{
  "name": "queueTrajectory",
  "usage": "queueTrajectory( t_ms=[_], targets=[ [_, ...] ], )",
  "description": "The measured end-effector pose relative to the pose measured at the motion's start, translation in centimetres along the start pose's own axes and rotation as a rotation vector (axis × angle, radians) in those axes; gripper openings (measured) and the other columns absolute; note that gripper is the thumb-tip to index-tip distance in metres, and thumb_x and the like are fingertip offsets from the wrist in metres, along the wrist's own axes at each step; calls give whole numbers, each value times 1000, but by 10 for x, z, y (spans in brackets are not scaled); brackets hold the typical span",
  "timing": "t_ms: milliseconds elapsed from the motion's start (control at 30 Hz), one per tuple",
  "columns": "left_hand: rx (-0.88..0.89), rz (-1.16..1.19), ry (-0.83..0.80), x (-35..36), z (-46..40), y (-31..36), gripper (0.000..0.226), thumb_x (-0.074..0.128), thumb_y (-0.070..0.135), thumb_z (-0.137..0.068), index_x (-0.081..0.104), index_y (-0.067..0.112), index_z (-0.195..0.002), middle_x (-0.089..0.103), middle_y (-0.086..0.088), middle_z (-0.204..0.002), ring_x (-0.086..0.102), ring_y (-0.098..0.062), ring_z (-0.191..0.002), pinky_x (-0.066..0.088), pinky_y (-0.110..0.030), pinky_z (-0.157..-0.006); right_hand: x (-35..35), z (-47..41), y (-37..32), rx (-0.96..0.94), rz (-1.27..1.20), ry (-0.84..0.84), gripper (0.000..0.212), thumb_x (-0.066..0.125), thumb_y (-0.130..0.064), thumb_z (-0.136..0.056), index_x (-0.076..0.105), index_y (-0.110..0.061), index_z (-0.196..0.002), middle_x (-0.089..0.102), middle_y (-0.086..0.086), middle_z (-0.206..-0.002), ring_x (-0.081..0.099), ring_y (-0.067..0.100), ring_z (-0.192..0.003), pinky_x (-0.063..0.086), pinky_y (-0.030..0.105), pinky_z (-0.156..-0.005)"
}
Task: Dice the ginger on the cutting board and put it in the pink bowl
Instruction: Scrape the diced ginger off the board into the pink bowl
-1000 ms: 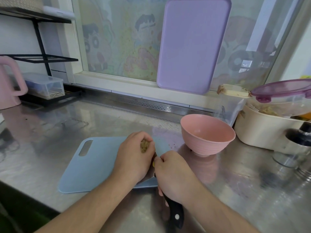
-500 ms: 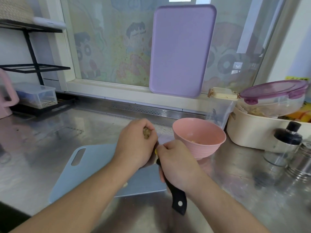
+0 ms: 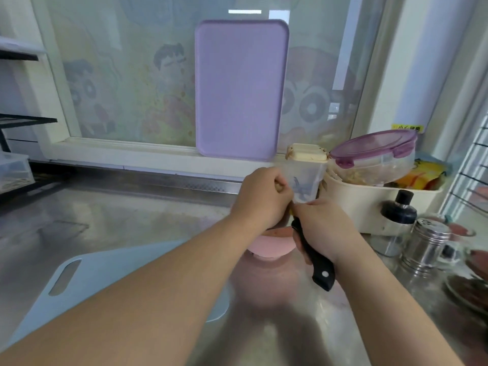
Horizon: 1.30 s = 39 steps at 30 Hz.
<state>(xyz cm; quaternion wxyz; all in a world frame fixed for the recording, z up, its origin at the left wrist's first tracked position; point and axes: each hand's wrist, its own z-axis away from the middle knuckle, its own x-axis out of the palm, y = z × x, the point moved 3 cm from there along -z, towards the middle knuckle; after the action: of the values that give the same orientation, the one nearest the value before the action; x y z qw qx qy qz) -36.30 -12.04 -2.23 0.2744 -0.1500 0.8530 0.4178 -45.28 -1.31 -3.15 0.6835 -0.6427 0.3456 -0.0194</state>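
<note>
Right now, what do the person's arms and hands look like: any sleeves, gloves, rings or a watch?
Both forearms are bare as far as the frame shows; no sleeve edge is in view. The left hand and right hand wear no gloves, and no ring, watch or bracelet is visible on the parts shown.

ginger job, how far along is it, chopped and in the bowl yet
Nearly done, it seems. The blue cutting board shows no ginger on its visible part. Both hands are over the pink bowl: the right hand holds the knife, the left hand is curled beside it. The bowl's contents are hidden.
</note>
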Motion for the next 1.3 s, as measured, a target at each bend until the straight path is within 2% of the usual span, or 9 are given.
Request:
queueTrajectory(
  t_ms=[167,267,633,767,900,1000,1100,1200,1300],
  targets=[
    [-84,-32,-66,12,3,-12,7,62,29,-90,67,29,-85,68,15,-91,63,-13,-92,56,-37,-83,-6,-12,10,28,78,18,30,49,-12,-100,55,-5,-72,60,29,-72,50,30,-52,42,37,-57],
    [-72,-56,-69,6,6,-12,10,60,20,-93,68,23,-89,67,11,-89,63,-14,-88,57,-37,-79,-7,-17,15,59,118,33,26,51,-15,-98,54,-9,-73,59,17,-73,53,30,-64,46,36,-57],
    [-48,-199,-47,-9,12,-24,16,59,29,-102,64,26,-87,69,6,-84,65,-21,-84,58,-42,-74,-10,-17,18,65,144,28,27,52,-18,-98,54,-14,-71,60,10,-69,58,28,-61,51,31,-56],
    [-97,-140,-72,-12,10,-24,17,58,13,-94,65,27,-89,71,5,-89,66,-20,-88,60,-44,-80,-12,-17,18,67,147,38,28,51,-17,-98,54,-13,-70,59,9,-66,57,27,-57,49,29,-53],
    [-159,-46,-62,-12,10,-25,15,57,16,-92,63,29,-91,71,7,-94,67,-20,-91,61,-44,-82,-13,-19,18,58,144,52,29,51,-17,-98,54,-14,-69,59,8,-64,57,27,-57,49,29,-53],
    [-76,-58,-31,-13,9,-19,26,52,8,-98,65,26,-112,67,3,-118,63,-20,-111,53,-34,-96,-14,-18,18,45,150,64,30,52,-17,-97,55,-9,-68,58,10,-65,56,29,-61,50,32,-58],
    [16,-123,-158,-10,9,-10,53,51,-7,-93,60,18,-139,56,2,-144,53,-20,-132,36,-21,-103,-15,-17,17,-2,142,72,35,50,-18,-94,58,10,-73,53,20,-65,45,28,-60,44,35,-60],
    [38,-141,-249,-6,13,-8,51,51,-10,-88,69,18,-126,67,1,-128,61,-23,-119,51,-37,-100,-15,-17,17,-27,158,68,36,50,-20,-95,59,6,-72,56,20,-64,47,28,-60,46,35,-60],
    [2,-157,-176,-11,17,-8,45,50,-7,-88,73,15,-119,71,-4,-121,63,-24,-114,53,-41,-97,-16,-19,19,-30,167,85,34,51,-21,-96,56,1,-70,58,19,-63,49,30,-59,51,41,-60]
  ],
)
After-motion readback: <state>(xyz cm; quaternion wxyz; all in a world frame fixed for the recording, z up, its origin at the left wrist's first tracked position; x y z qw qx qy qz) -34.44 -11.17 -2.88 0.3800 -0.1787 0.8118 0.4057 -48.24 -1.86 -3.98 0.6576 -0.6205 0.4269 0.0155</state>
